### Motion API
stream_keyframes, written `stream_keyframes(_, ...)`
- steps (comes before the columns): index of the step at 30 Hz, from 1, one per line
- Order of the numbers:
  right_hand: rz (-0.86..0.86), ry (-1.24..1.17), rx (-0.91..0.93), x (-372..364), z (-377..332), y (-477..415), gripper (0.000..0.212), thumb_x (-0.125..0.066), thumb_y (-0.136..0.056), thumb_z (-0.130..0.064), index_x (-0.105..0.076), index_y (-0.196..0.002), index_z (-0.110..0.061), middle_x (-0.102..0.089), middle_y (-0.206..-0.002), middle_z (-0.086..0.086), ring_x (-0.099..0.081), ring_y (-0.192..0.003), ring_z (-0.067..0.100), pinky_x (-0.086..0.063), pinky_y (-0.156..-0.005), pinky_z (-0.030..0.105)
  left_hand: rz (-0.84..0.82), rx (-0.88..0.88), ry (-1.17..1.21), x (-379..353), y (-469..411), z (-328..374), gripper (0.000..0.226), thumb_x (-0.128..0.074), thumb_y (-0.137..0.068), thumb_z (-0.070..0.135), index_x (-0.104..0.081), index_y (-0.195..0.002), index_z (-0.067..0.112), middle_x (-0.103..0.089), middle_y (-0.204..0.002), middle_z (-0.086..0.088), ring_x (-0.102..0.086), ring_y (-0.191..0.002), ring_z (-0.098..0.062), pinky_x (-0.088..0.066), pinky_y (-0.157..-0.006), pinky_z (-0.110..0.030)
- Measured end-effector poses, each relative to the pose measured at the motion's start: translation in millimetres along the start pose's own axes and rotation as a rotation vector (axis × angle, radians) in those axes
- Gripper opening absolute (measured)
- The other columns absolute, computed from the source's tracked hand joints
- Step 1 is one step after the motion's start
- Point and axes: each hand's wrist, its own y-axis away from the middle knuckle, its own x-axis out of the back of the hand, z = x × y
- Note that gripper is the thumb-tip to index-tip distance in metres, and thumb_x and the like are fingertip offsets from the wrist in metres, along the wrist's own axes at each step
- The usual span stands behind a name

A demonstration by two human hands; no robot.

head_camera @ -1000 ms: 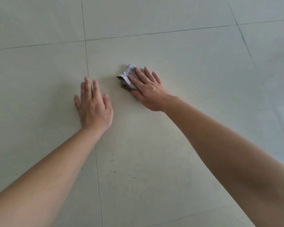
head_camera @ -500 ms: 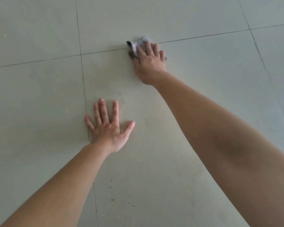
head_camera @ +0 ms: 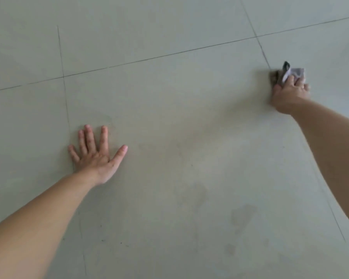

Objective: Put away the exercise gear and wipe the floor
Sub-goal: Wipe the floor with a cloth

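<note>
A crumpled grey and white cloth (head_camera: 297, 72) lies on the pale tiled floor (head_camera: 169, 97) at the far right, next to a grout line. My right hand (head_camera: 288, 93) reaches out over it with the arm stretched. Its fingers curl onto the cloth, and a fold sticks up between thumb and fingers. My left hand (head_camera: 97, 154) lies flat on the floor at the lower left, fingers spread and holding nothing. No exercise gear is in view.
Dark grout lines (head_camera: 169, 55) cross the floor. Faint damp smudges (head_camera: 240, 216) and several small dark specks (head_camera: 103, 240) mark the tile near me.
My right hand has swept the cloth from the far middle of the tile out to the right. The left hand has stayed planted on the floor while the view shifted.
</note>
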Motion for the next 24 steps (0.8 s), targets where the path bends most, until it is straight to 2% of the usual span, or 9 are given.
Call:
stream_keyframes(2,0.007,-0.019,0.058,-12,13,28,0.064,-0.028,-0.105,-0.04,-0.011,-0.159,-0.009,-0.002,-0.165,0.02,-0.004,-0.151,0.041,-0.007,-0.123,0.047,-0.017,0.023,-0.006,0,0,0,0.091,-0.009,-0.08,0.079,0.021,-0.153,0.033,0.033,-0.159,-0.007,0.031,-0.146,-0.021,0.012,-0.117,-0.054)
stream_keyframes(5,0.048,-0.03,0.33,-41,-3,90,0.061,-0.03,-0.105,-0.041,-0.013,-0.159,-0.018,-0.001,-0.166,0.016,0.001,-0.152,0.039,0.0,-0.123,0.047,0.041,0.062,-0.008,-3,2,5,0.078,-0.015,-0.094,0.069,0.012,-0.156,0.03,0.028,-0.161,-0.007,0.026,-0.148,-0.021,0.008,-0.119,-0.055)
stream_keyframes(8,-0.024,0.062,0.809,-71,-30,161,0.058,-0.03,-0.105,-0.043,-0.017,-0.159,-0.025,-0.003,-0.167,0.013,0.001,-0.152,0.038,0.001,-0.122,0.047,0.223,0.101,0.155,-2,8,37,0.066,-0.022,-0.102,0.053,-0.006,-0.159,0.023,0.015,-0.164,-0.009,0.017,-0.151,-0.022,0.003,-0.12,-0.055)
stream_keyframes(11,-0.145,0.19,1.385,-93,-37,209,0.055,-0.03,-0.102,-0.043,-0.038,-0.153,-0.022,-0.025,-0.162,0.015,-0.021,-0.149,0.04,-0.011,-0.122,0.048,0.341,0.069,0.288,3,14,79,0.059,-0.027,-0.105,0.042,-0.009,-0.158,0.024,0.01,-0.165,-0.012,0.012,-0.152,-0.024,-0.001,-0.119,-0.053)
stream_keyframes(13,-0.149,0.249,1.504,-89,-28,193,0.057,-0.026,-0.101,-0.043,-0.044,-0.15,-0.021,-0.032,-0.16,0.011,-0.029,-0.148,0.034,-0.014,-0.122,0.042,0.358,0.026,0.301,9,13,103,0.059,-0.026,-0.105,0.04,-0.005,-0.158,0.025,0.01,-0.165,-0.012,0.011,-0.152,-0.025,-0.001,-0.119,-0.053)
stream_keyframes(15,-0.074,0.221,1.354,-74,-13,149,0.059,-0.023,-0.102,-0.046,-0.038,-0.153,-0.021,-0.028,-0.162,0.008,-0.025,-0.15,0.029,-0.013,-0.123,0.038,0.338,-0.009,0.285,16,8,124,0.062,-0.027,-0.105,0.042,-0.001,-0.158,0.026,0.014,-0.164,-0.012,0.013,-0.152,-0.024,0.001,-0.119,-0.053)
stream_keyframes(19,0.021,0.071,0.747,-31,21,64,0.058,-0.026,-0.106,-0.046,-0.017,-0.159,-0.026,-0.009,-0.167,0.005,-0.005,-0.154,0.028,-0.005,-0.124,0.039,0.165,-0.118,0.158,23,-12,166,0.07,-0.022,-0.101,0.057,0.013,-0.155,0.03,0.025,-0.162,-0.008,0.022,-0.149,-0.022,0.008,-0.116,-0.058)
stream_keyframes(21,0.044,-0.013,0.52,-20,21,37,0.059,-0.027,-0.106,-0.044,-0.015,-0.159,-0.024,-0.005,-0.167,0.007,-0.002,-0.154,0.032,-0.004,-0.124,0.041,0.09,-0.139,0.108,18,-20,177,0.07,-0.021,-0.101,0.057,0.014,-0.155,0.029,0.028,-0.161,-0.008,0.026,-0.148,-0.022,0.008,-0.115,-0.062)
stream_keyframes(24,0.089,-0.098,0.288,-16,-9,0,0.059,-0.025,-0.105,-0.043,-0.016,-0.159,-0.022,-0.004,-0.167,0.009,0.002,-0.153,0.034,0.0,-0.124,0.043,0.116,-0.14,0.064,5,-25,177,0.069,-0.022,-0.102,0.051,0.015,-0.155,0.026,0.028,-0.16,-0.011,0.027,-0.148,-0.024,0.008,-0.114,-0.063)
